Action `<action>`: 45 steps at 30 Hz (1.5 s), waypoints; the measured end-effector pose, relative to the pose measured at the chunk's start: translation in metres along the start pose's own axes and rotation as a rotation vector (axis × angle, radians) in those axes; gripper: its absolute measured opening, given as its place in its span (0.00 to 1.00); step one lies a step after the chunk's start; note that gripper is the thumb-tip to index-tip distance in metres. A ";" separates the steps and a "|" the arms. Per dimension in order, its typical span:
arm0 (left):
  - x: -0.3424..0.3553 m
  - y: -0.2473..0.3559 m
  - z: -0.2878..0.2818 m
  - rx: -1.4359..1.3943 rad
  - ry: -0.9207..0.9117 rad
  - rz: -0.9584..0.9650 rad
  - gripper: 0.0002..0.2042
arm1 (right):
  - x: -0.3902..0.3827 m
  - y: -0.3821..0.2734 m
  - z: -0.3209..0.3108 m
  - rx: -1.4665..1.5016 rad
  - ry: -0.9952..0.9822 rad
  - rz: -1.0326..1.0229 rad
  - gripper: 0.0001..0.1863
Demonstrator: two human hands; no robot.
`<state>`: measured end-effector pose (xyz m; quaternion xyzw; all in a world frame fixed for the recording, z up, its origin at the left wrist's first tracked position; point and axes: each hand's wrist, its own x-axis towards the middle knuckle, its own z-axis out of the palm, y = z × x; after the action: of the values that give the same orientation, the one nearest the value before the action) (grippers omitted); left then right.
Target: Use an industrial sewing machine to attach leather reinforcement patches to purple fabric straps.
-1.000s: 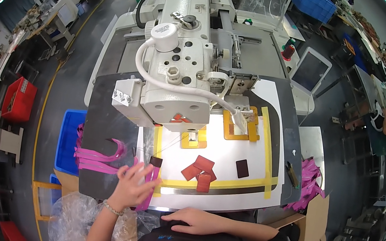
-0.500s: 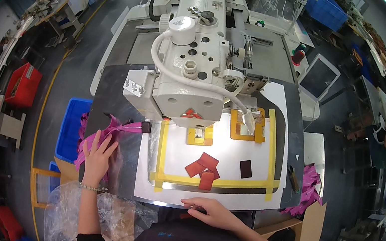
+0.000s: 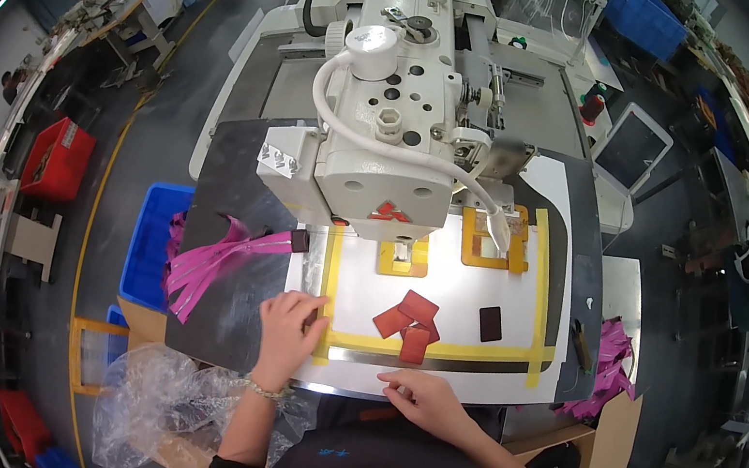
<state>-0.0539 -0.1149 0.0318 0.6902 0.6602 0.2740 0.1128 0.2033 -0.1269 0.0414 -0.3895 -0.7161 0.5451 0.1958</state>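
Observation:
My left hand (image 3: 289,330) is over the near left corner of the white sheet (image 3: 472,299), fingers apart and nothing in them. My right hand (image 3: 429,401) is at the sheet's near edge, fingers loosely bent with a gap by the thumb, and no held thing shows. Several red-brown rectangular patches (image 3: 414,343) lie overlapping on the sheet beyond my hands. A single dark patch (image 3: 490,323) lies to their right. A fanned bundle of magenta straps (image 3: 218,263), its end in a dark piece (image 3: 300,240), rests on the dark tabletop at the left.
A large white sewing machine (image 3: 383,177) stands over the table, with yellow clamp frames (image 3: 400,268) below its head. Yellow tape (image 3: 435,349) borders the sheet. A blue bin (image 3: 155,243) is at left, more magenta straps (image 3: 610,355) at right, clear plastic bags (image 3: 160,411) near left.
My left hand has left the magenta straps and moved right to the sheet's corner. The straps now lie fanned out alone. My right hand has shifted slightly and its fingers look looser.

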 end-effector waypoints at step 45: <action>0.003 0.078 0.017 -0.602 -0.153 0.231 0.10 | 0.015 0.000 -0.010 0.756 0.347 0.022 0.04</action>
<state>0.0214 -0.1166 0.0587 0.7147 0.4566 0.4150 0.3294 0.2010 -0.1085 0.0429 -0.3839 -0.4177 0.6981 0.4368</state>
